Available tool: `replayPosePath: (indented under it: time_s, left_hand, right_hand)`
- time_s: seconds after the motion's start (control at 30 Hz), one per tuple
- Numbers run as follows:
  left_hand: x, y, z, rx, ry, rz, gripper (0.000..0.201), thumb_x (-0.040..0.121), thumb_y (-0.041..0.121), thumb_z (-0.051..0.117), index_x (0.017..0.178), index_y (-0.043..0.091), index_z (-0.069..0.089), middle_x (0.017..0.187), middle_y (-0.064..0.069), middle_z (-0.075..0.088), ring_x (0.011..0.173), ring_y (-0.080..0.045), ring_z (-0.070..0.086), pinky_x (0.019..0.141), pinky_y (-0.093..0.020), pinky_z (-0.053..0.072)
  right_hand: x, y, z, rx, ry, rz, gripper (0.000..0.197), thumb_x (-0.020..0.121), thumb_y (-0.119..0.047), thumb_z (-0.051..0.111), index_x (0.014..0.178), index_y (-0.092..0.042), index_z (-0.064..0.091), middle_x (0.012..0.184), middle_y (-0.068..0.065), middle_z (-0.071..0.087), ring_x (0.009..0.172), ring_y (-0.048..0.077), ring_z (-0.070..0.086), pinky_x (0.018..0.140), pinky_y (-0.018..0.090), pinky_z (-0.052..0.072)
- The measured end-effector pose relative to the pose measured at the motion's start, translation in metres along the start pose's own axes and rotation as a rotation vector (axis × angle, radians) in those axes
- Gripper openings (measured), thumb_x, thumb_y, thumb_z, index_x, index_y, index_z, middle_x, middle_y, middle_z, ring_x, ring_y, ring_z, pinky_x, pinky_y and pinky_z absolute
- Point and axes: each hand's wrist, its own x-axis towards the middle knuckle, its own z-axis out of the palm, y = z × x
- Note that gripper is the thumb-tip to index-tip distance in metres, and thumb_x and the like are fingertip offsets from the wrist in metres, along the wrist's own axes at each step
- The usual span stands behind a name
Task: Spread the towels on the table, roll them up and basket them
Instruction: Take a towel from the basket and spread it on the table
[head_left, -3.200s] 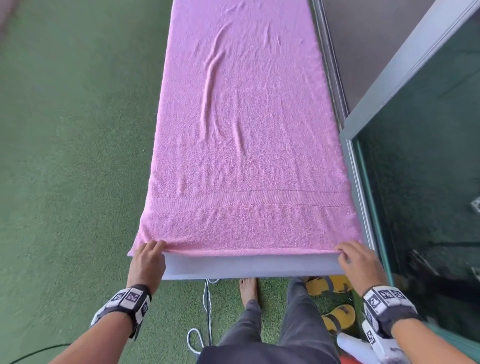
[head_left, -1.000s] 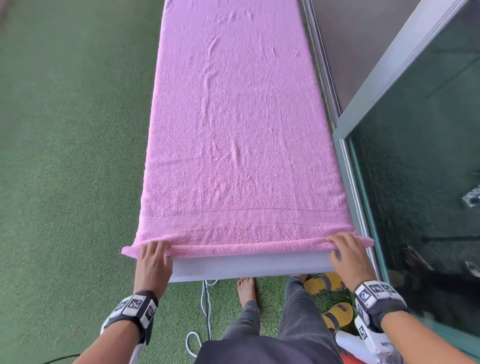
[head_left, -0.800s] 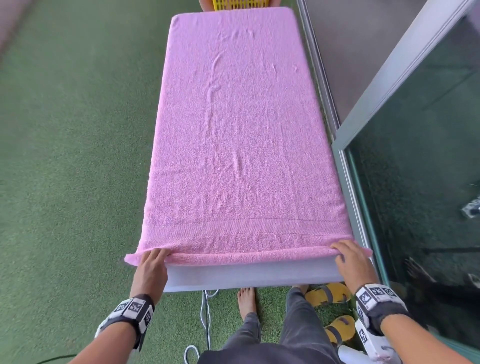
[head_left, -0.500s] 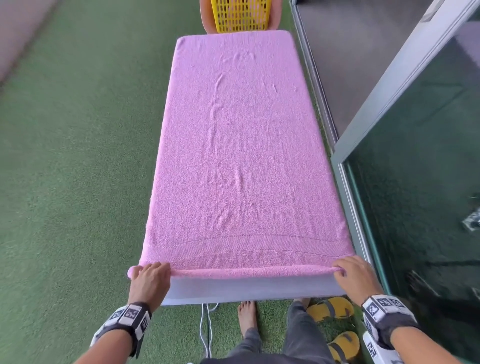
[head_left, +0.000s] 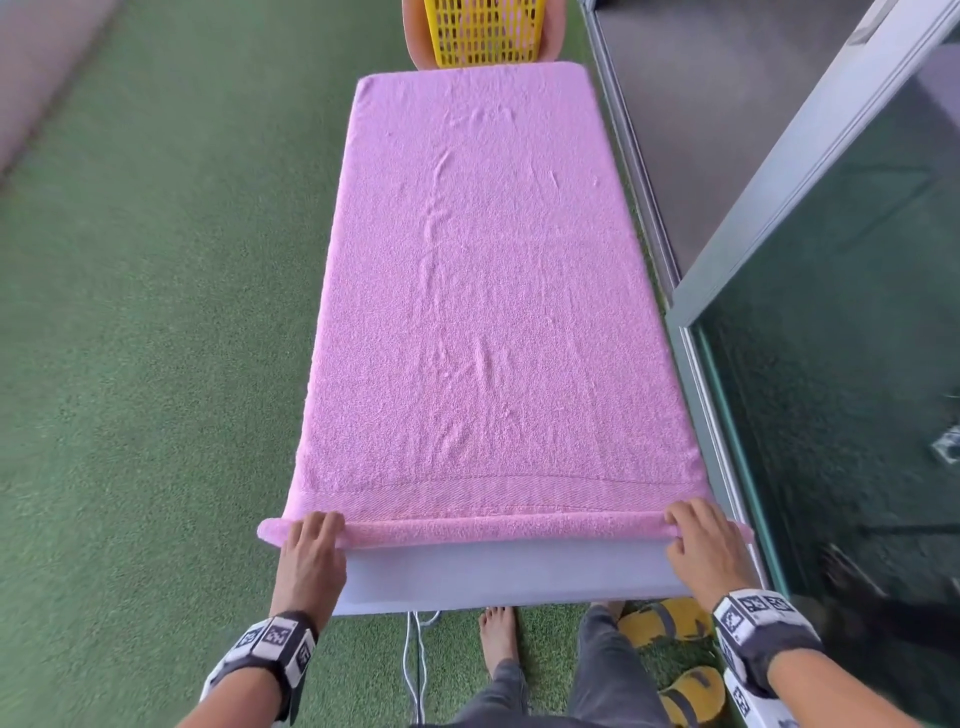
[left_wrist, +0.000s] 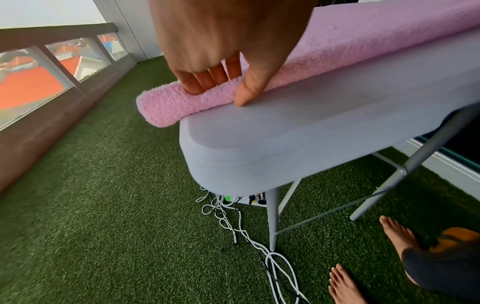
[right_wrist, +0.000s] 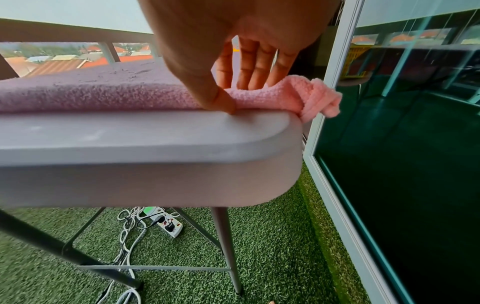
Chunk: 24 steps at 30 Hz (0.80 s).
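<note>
Bare feet (head_left: 497, 636) on turf (head_left: 145, 364), a person stands at the near end of a grey table (head_left: 498, 571). The left hand (head_left: 310, 553) and right hand (head_left: 701, 543) each clamp one end of the thin roll started in the pink towel (head_left: 483, 322), fingers on top and thumbs behind, likely to keep it even. The rest lies spread flat. Beyond the far end waits the yellow basket (head_left: 485, 31).
</note>
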Motion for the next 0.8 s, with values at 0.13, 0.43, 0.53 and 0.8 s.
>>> replayPosePath:
  time_s: [0.13, 0.43, 0.53, 0.8]
  left_hand:
    - [0.008, -0.01, 0.0, -0.001, 0.024, 0.018, 0.043, 0.049, -0.034, 0.067, 0.076, -0.001, 0.064, 0.076, -0.01, 0.062, 0.075, -0.025, 0.049, 0.07, -0.03, 0.037]
    - [0.02, -0.012, -0.023, 0.13, -0.197, 0.0, 0.026, 0.073, -0.01, 0.066, 0.068, 0.015, 0.06, 0.061, 0.007, 0.056, 0.057, -0.018, 0.05, 0.062, -0.033, 0.039]
    - [0.025, -0.01, -0.026, 0.167, -0.227, -0.028, 0.019, 0.086, 0.003, 0.059, 0.076, 0.018, 0.057, 0.065, 0.009, 0.053, 0.059, -0.013, 0.048, 0.07, -0.038, 0.04]
    - [0.028, -0.005, -0.015, -0.007, -0.214, -0.015, 0.041, 0.074, -0.008, 0.068, 0.078, 0.021, 0.039, 0.071, 0.005, 0.044, 0.061, -0.016, 0.04, 0.058, -0.019, 0.031]
  right_hand:
    - [0.004, 0.003, 0.0, -0.029, 0.055, 0.041, 0.039, 0.063, 0.001, 0.075, 0.096, -0.019, 0.067, 0.095, -0.003, 0.062, 0.089, 0.02, 0.059, 0.079, 0.039, 0.049]
    - [0.005, 0.001, -0.006, -0.099, 0.098, 0.061, 0.015, 0.077, -0.02, 0.059, 0.075, -0.028, 0.071, 0.08, -0.011, 0.069, 0.085, 0.018, 0.058, 0.084, 0.038, 0.031]
    - [0.008, -0.001, -0.009, -0.098, 0.099, 0.042, 0.024, 0.083, -0.026, 0.045, 0.065, -0.029, 0.06, 0.067, -0.017, 0.058, 0.078, 0.016, 0.055, 0.083, 0.037, 0.026]
    - [0.015, -0.012, -0.006, 0.135, -0.008, -0.044, 0.032, 0.077, 0.0, 0.066, 0.074, -0.024, 0.045, 0.08, -0.012, 0.042, 0.072, 0.011, 0.047, 0.068, 0.021, 0.033]
